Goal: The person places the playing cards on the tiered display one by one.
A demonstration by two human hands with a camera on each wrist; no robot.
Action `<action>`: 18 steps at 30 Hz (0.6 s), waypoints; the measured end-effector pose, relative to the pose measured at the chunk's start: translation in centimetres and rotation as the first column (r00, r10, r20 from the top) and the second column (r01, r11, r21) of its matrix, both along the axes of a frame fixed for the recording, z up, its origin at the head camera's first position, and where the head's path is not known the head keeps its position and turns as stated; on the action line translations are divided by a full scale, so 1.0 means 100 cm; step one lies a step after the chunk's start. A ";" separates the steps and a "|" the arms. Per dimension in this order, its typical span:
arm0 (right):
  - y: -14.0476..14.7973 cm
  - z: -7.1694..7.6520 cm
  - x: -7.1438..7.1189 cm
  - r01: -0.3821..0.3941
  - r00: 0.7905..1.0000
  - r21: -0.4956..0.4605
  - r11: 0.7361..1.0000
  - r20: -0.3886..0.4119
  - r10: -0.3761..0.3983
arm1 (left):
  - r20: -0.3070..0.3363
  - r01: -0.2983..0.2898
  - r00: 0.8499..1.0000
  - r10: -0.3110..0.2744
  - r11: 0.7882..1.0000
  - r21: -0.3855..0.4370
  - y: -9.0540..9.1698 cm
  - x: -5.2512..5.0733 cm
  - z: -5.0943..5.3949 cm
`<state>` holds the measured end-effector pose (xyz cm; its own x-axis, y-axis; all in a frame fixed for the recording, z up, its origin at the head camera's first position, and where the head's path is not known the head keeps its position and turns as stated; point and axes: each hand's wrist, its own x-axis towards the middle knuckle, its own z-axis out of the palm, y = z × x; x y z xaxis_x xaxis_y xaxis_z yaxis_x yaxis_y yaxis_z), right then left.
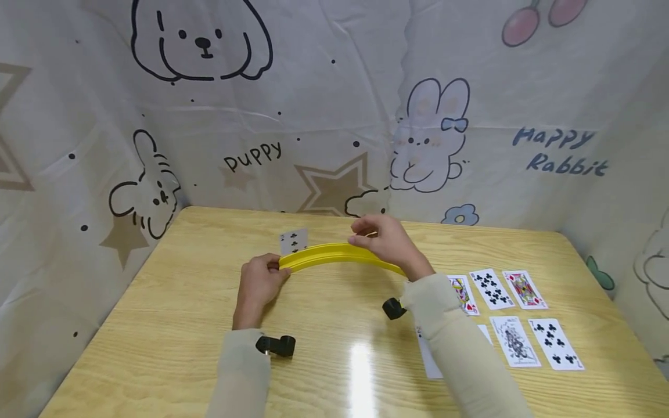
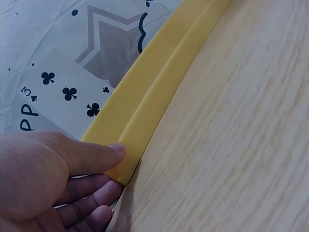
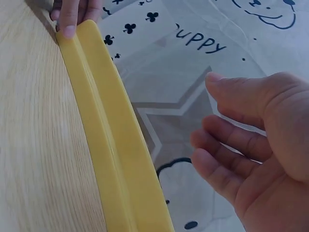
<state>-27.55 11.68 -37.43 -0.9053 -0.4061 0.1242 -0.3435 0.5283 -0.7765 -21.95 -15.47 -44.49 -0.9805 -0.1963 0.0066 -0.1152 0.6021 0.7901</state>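
Note:
A yellow curved card holder (image 1: 329, 253) stands on the wooden table. My left hand (image 1: 259, 283) pinches its left end, thumb on the near face and fingers behind, as the left wrist view also shows. Upright at the holder's left part is a three of clubs playing card (image 2: 67, 92), its lower edge hidden by the holder. Over the holder's right part in the head view hovers my right hand (image 1: 387, 241), fingers loosely bent and apart from the thumb. Nothing is between the fingers of that hand (image 3: 256, 140) in the right wrist view.
Face-up cards lie in rows at the right, among them a ten of clubs (image 1: 491, 288), a joker (image 1: 514, 341) and a seven of clubs (image 1: 556, 343). My right sleeve (image 1: 460, 342) partly covers others. A patterned cloth (image 1: 324, 116) hangs behind the table (image 1: 172, 325).

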 end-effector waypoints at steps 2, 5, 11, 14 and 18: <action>0.005 0.000 0.003 0.004 1.000 0.002 1.000 0.005 -0.004 | 0.002 -0.001 1.000 0.001 1.000 -0.002 -0.001 0.001 -0.001; 0.013 0.001 0.008 0.005 1.000 0.015 1.000 -0.005 -0.005 | 0.011 -0.004 1.000 0.004 1.000 0.000 -0.001 0.001 -0.001; 0.028 0.002 0.016 0.022 0.999 0.026 0.999 -0.025 -0.021 | 0.022 -0.010 1.000 0.010 1.000 -0.007 -0.001 0.001 -0.001; 0.036 0.002 0.020 0.046 0.999 0.030 0.999 -0.020 -0.045 | 0.017 -0.006 1.000 0.006 1.000 -0.018 -0.001 0.000 0.000; 0.045 0.002 0.026 0.084 0.996 0.043 0.996 -0.011 -0.083 | 0.011 0.000 1.000 0.000 1.000 -0.028 -0.001 0.000 0.000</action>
<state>-24.94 16.23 -37.23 -0.9352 -0.3342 0.1169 -0.3040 0.5883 -0.7493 -21.97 -15.54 -44.52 -0.9805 -0.1963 0.0016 -0.1237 0.6238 0.7718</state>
